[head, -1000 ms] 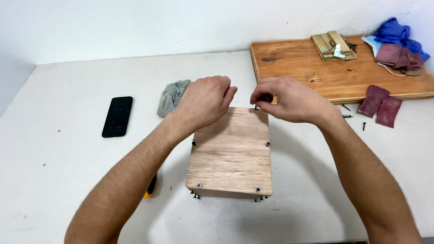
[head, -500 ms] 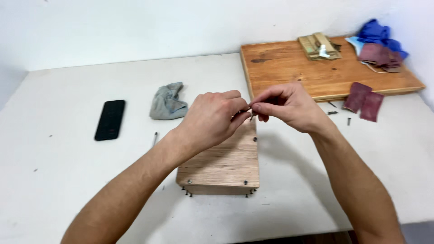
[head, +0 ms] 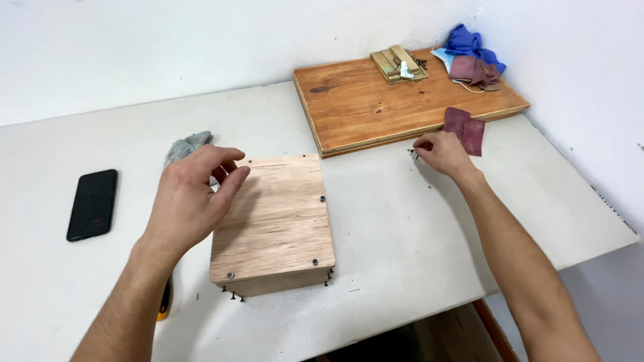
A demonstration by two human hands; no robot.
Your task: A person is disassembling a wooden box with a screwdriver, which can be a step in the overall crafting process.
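White table [head: 402, 221] — wooden box [head: 275, 224] under left hand [head: 191, 198]; right hand [head: 439, 151] apart.

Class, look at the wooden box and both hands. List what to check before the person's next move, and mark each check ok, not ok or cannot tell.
1. Left hand rests at the wooden box, steadying its far-left corner: ok.
2. Right hand has reached the loose screws by the board: ok.
3. A screw pinched between its fingers: cannot tell.
4. Box lies flat on the table: ok.
5. Screws in all four top corners: not ok; three show, far-left corner is hidden by the fingers.
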